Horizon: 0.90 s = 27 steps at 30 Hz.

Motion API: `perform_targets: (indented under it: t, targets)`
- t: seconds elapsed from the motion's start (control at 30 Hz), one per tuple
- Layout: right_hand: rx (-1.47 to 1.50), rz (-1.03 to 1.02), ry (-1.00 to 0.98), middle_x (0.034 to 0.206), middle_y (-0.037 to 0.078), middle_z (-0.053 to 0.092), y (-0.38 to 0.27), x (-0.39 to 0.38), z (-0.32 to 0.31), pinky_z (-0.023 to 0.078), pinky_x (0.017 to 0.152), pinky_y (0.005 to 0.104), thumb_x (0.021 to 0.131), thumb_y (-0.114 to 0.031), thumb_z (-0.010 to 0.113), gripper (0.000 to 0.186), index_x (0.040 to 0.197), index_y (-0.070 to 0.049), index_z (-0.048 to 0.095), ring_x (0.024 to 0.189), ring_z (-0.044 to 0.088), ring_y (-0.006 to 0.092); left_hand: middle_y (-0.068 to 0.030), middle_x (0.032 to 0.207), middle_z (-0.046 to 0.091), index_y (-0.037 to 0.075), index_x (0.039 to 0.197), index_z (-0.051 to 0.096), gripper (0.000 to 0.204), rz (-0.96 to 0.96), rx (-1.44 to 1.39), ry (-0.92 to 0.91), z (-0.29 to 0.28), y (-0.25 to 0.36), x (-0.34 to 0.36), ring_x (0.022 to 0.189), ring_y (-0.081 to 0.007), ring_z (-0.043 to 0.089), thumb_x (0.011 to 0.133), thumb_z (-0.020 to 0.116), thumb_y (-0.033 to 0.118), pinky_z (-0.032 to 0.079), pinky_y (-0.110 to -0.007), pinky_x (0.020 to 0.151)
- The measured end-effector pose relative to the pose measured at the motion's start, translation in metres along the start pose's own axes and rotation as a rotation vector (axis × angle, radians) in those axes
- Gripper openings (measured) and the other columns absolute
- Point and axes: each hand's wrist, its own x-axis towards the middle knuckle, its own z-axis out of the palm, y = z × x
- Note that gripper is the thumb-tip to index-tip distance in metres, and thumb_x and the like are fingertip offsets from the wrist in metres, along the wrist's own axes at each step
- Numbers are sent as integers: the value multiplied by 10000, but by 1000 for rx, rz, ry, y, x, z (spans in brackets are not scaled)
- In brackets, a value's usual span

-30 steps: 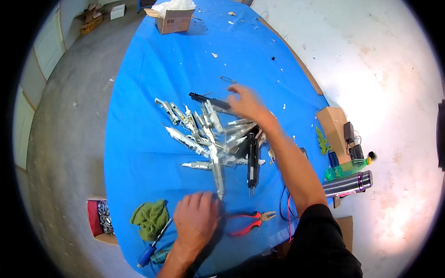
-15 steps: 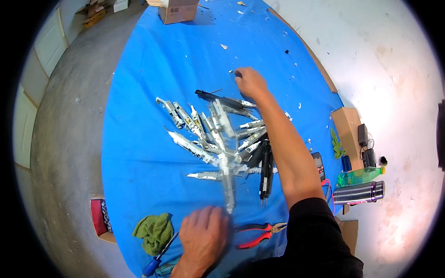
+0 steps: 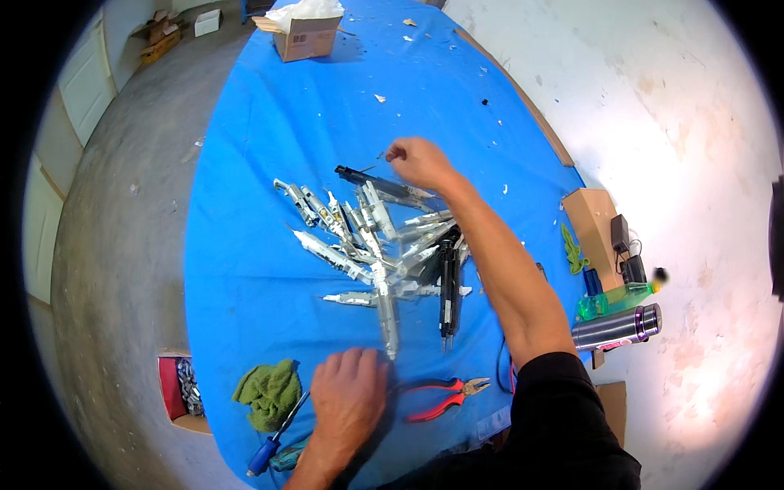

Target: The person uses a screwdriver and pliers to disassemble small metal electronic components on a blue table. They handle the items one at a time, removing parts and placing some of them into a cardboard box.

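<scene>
A loose heap of slender white-and-grey mechanical parts spreads over the blue-covered table. Above its far edge is my right hand, its fingers curled into a pinch; what they hold, if anything, is too small to name. A long black part lies just below that hand, and another black part with thin prongs lies at the heap's right side. My left hand rests on the near side of the cloth, fingers bent under and their tips hidden. One long grey part points toward it.
Red-handled pliers lie right of my left hand. To its left are a green cloth and a blue-handled screwdriver. A cardboard box stands at the far end. A steel flask and green bottle line the right edge.
My right hand has come a little left, closer to the long black part. My left hand has barely moved against the table. The whole view has shifted slightly.
</scene>
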Motion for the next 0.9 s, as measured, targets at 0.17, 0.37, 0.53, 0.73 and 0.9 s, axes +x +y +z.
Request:
perform_targets:
  t: [0.17, 0.37, 0.53, 0.73, 0.9]
  targets:
    - [-128, -40, -81, 1086, 148, 750, -20, 15, 19, 553, 885, 451, 868, -127, 647, 255, 1097, -126, 759, 1026, 704, 334, -107, 1027, 684, 45, 1056, 681, 261, 2, -21, -11, 1, 1, 0, 915, -310, 636, 831, 776, 136, 501, -431, 763]
    - [-231, 26, -304, 1103, 139, 747, -45, 23, 8, 550, 903, 447, 879, -139, 670, 230, 1092, -128, 755, 1060, 696, 324, -113, 1038, 680, 34, 1051, 676, 253, -15, -31, -21, -2, -1, -1, 921, -311, 635, 839, 771, 135, 502, -431, 758]
    - [-240, -11, -280, 928, 157, 743, -31, 26, 15, 528, 758, 455, 870, -225, 667, 187, 978, -93, 744, 874, 700, 329, -118, 1035, 676, 27, 1055, 674, 253, 1, -40, -16, -2, 0, 0, 915, -315, 631, 844, 767, 132, 503, -432, 756]
    - [-223, 18, -203, 1092, 189, 723, -39, 11, 7, 532, 872, 493, 955, -211, 603, 233, 1073, -38, 705, 1034, 667, 400, -121, 1027, 676, 27, 1059, 672, 255, -1, -39, -16, -1, 0, -3, 905, -320, 633, 844, 764, 127, 508, -436, 745]
    - [21, -90, 80, 927, 193, 689, -40, -47, -39, 518, 777, 473, 979, -226, 601, 245, 1061, -2, 657, 866, 661, 350, -126, 1016, 677, 33, 1057, 675, 262, 18, -32, 27, 2, 1, -5, 900, -335, 637, 831, 769, 124, 513, -451, 738]
